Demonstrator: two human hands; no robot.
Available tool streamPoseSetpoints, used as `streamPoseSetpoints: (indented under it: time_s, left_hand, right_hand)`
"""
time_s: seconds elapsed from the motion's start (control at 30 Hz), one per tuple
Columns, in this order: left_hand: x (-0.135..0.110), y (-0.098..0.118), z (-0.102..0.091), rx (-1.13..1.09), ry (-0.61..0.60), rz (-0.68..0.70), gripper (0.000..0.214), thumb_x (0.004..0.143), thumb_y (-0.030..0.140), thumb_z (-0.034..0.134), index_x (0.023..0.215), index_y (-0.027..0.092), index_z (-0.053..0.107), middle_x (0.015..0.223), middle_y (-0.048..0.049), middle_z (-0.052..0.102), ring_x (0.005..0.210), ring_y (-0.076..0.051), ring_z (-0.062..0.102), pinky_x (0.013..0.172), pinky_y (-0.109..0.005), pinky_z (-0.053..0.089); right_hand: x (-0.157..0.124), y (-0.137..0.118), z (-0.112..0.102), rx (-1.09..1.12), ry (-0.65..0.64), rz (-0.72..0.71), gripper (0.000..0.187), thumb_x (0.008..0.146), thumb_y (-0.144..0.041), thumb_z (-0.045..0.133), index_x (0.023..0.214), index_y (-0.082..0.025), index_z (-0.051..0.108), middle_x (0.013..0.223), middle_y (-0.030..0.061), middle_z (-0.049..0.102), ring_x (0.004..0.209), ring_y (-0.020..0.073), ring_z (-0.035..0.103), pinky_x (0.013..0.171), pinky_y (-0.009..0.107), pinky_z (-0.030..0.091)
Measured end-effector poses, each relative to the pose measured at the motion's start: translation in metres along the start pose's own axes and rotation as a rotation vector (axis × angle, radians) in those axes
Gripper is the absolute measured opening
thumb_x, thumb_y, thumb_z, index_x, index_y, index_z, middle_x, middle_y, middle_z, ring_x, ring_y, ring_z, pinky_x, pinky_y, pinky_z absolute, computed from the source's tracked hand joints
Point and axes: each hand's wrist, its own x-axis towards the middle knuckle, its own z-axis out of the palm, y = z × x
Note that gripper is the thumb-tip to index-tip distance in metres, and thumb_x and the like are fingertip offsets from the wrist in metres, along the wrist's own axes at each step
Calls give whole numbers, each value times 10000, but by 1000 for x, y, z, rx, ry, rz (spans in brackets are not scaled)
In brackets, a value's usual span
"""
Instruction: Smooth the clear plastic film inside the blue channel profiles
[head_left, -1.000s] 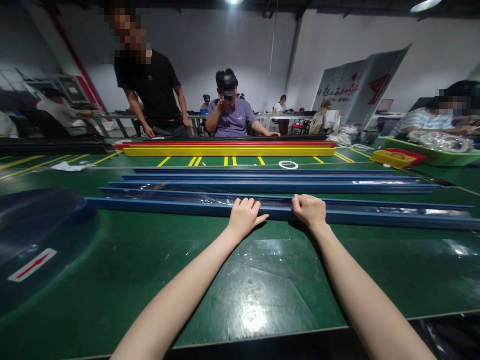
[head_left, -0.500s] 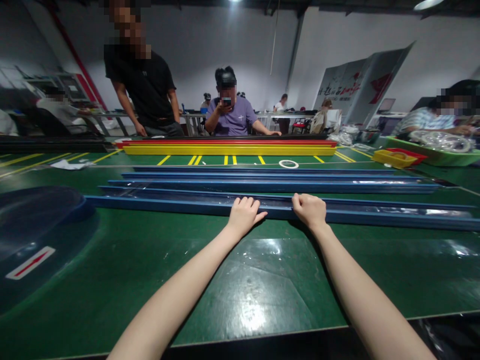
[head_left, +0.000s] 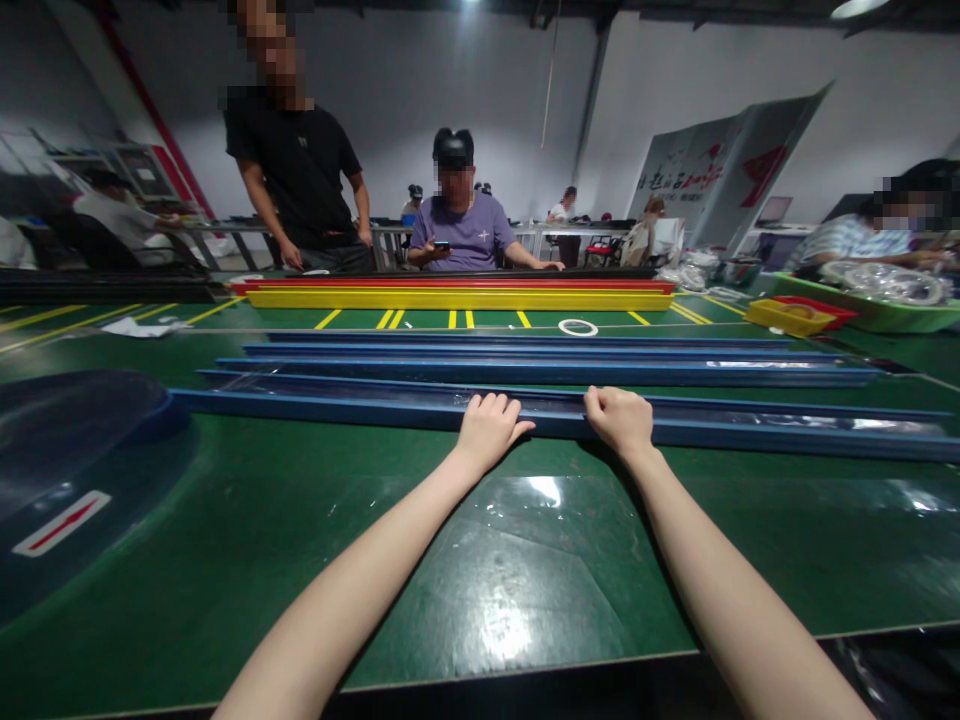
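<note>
A long blue channel-shaped rail (head_left: 315, 408) lies across the green table (head_left: 300, 520) in front of me, with clear plastic film glinting inside it. My left hand (head_left: 489, 430) curls over its near wall at the middle, fingers hooked over the edge. About a hand's width to the right, my right hand (head_left: 619, 420) grips the same near wall, fingers closed. Two more blue rails (head_left: 525, 372) lie parallel just behind it.
Yellow and red rails (head_left: 457, 298) lie further back, with a white tape ring (head_left: 577, 328) in front of them. A dark round object (head_left: 67, 470) sits at the left. Yellow, red and green trays (head_left: 795, 316) stand at the right. People stand and sit across the table.
My hands have stayed on the blue rail. The seated person across the table lowered a phone from face height; the standing person shifted slightly.
</note>
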Motion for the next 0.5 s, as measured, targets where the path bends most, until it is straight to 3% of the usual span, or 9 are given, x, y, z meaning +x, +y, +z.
streamPoseSetpoints:
  time_s: [0.5]
  left_hand:
    - [0,1,0,5,-14,-8,378,801,512,366,779,171,529,726,-45,551,713,-188,487,626,-301,267]
  right_hand:
    - [0,-1,-2,-21,-38,10,441,792,-362,300,595,-158,638,652,78,645,588,156,550,491,243,204]
